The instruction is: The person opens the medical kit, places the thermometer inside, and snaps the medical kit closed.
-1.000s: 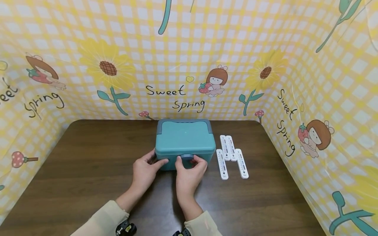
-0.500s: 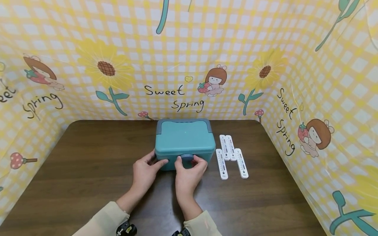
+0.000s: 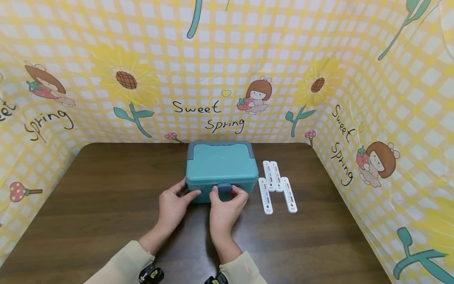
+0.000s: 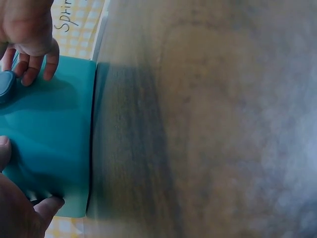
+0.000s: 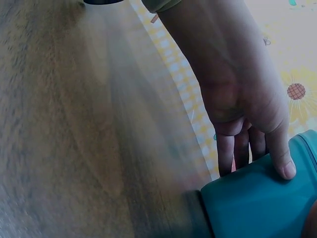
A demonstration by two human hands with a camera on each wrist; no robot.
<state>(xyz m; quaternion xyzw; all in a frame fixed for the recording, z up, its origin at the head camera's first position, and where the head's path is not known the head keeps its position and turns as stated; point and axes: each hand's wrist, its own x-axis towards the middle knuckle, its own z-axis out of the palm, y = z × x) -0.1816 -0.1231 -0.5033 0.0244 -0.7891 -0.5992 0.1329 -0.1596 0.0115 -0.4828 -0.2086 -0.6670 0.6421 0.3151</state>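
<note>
A teal lidded box stands near the back edge of the table, its lid down. On its front is a blue-grey latch. My left hand grips the box's front left corner, thumb on the front face; the right wrist view shows that hand with its fingers along the side. At the latch, my right hand has its thumb on one side and fingers on the other, pinching it. The left wrist view also shows the right hand's fingertips beside the latch. The inside of the box is hidden.
Several white thermometers lie flat on the brown wooden table, just right of the box. A yellow checked cloth printed with flowers and figures hangs behind the table and along both sides.
Both hands keep the same hold on the box and its latch. The head view has shifted very slightly; the box and thermometers stay where they were.
</note>
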